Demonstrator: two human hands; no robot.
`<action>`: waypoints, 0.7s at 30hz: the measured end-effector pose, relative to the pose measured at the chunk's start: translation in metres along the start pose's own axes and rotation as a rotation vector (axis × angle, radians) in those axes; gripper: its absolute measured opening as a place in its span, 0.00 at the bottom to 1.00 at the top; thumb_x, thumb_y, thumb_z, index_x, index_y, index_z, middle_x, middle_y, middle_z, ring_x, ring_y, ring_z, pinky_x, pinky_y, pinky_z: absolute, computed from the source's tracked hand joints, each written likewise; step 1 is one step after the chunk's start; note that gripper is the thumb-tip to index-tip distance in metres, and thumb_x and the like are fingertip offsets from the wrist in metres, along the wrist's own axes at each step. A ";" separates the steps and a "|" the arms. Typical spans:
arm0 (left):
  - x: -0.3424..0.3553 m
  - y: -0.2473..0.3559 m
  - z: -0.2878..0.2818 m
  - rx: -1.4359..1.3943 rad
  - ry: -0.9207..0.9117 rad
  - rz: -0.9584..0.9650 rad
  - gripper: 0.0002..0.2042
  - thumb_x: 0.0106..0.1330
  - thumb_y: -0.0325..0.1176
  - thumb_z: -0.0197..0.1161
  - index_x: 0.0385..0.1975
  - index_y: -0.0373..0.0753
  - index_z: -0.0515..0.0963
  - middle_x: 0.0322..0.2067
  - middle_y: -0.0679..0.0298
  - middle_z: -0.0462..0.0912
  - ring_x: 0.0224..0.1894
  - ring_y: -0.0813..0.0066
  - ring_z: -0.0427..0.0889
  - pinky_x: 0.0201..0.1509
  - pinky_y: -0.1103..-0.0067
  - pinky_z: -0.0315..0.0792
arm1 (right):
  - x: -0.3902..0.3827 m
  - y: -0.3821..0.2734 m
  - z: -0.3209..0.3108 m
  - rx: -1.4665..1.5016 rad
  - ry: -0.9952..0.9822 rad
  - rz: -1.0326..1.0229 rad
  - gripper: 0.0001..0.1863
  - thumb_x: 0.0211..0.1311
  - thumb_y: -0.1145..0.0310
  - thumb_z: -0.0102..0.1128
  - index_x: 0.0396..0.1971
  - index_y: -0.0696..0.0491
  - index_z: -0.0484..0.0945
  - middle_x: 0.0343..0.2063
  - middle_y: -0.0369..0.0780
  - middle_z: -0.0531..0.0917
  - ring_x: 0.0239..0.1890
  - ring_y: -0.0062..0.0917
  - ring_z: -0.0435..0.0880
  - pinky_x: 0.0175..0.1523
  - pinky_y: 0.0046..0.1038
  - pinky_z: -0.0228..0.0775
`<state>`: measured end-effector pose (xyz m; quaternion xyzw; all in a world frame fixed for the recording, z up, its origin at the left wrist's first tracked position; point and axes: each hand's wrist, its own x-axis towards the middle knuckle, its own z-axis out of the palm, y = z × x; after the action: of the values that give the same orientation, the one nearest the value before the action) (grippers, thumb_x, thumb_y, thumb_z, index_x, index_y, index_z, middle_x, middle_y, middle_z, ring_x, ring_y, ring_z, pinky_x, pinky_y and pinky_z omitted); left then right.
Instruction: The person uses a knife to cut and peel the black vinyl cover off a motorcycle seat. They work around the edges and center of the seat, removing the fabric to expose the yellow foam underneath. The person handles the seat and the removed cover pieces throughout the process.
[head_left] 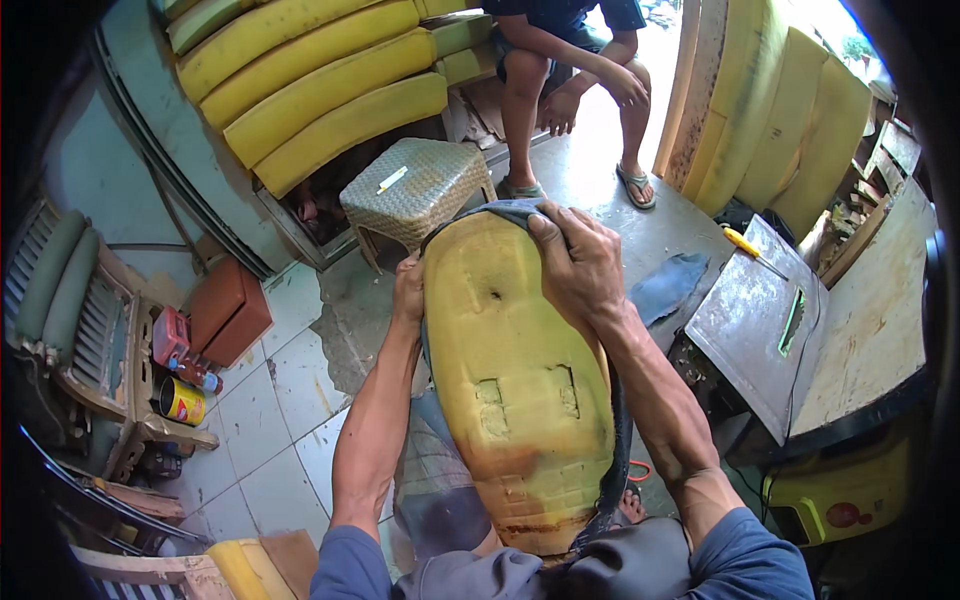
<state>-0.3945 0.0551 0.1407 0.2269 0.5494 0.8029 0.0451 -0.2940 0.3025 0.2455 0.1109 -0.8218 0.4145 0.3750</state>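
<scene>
Right hand [578,262] grips top edge of yellow foam seat [515,390], pulling dark cover [500,209] over it. Left hand [408,288] pinches left side. Seat stands on lap, worn, stained brown, square cut-outs. Woven stool [420,190] behind.

The seat cushion [515,390] is yellow foam, matt, pitted and stained brown, with a dark, dull cover [505,210] of cloth or vinyl stretched over its far end. The stool [420,190] looks woven plastic, the floor [290,400] worn glossy tile, and the sheet [750,325] scuffed grey metal.
</scene>
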 end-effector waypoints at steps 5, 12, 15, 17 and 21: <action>-0.020 0.036 0.022 0.468 0.285 -0.034 0.24 0.75 0.50 0.58 0.53 0.32 0.78 0.46 0.61 0.84 0.46 0.79 0.80 0.51 0.81 0.73 | 0.000 0.000 0.004 0.036 -0.015 0.085 0.17 0.69 0.63 0.60 0.47 0.61 0.82 0.41 0.53 0.86 0.44 0.46 0.86 0.51 0.39 0.76; -0.102 0.027 0.052 0.663 0.569 -0.198 0.32 0.78 0.59 0.45 0.55 0.30 0.77 0.50 0.50 0.83 0.52 0.67 0.82 0.54 0.71 0.73 | -0.002 -0.006 0.006 0.048 0.011 0.084 0.16 0.69 0.63 0.59 0.44 0.60 0.83 0.38 0.52 0.86 0.41 0.47 0.86 0.48 0.39 0.75; -0.096 0.036 0.060 0.674 0.424 -0.384 0.38 0.78 0.63 0.37 0.48 0.29 0.83 0.42 0.51 0.87 0.44 0.65 0.85 0.50 0.73 0.75 | -0.005 -0.004 0.006 0.037 0.007 0.088 0.15 0.69 0.63 0.59 0.44 0.60 0.83 0.38 0.52 0.86 0.41 0.47 0.86 0.48 0.40 0.75; -0.091 0.032 0.056 0.629 0.433 -0.380 0.36 0.78 0.60 0.40 0.45 0.27 0.82 0.39 0.52 0.87 0.40 0.65 0.85 0.47 0.71 0.75 | -0.003 -0.005 0.004 0.023 -0.004 0.096 0.16 0.69 0.62 0.59 0.44 0.60 0.83 0.38 0.52 0.86 0.42 0.47 0.86 0.49 0.40 0.75; -0.082 0.016 0.031 0.155 0.247 -0.508 0.31 0.79 0.54 0.45 0.44 0.25 0.82 0.39 0.54 0.88 0.39 0.65 0.85 0.45 0.70 0.76 | -0.001 -0.013 0.002 0.009 -0.012 0.093 0.17 0.70 0.61 0.58 0.47 0.60 0.83 0.40 0.52 0.86 0.43 0.46 0.86 0.50 0.38 0.75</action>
<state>-0.3058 0.0495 0.1391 -0.0145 0.6495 0.7432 0.1598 -0.2877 0.2924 0.2515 0.0767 -0.8264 0.4344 0.3500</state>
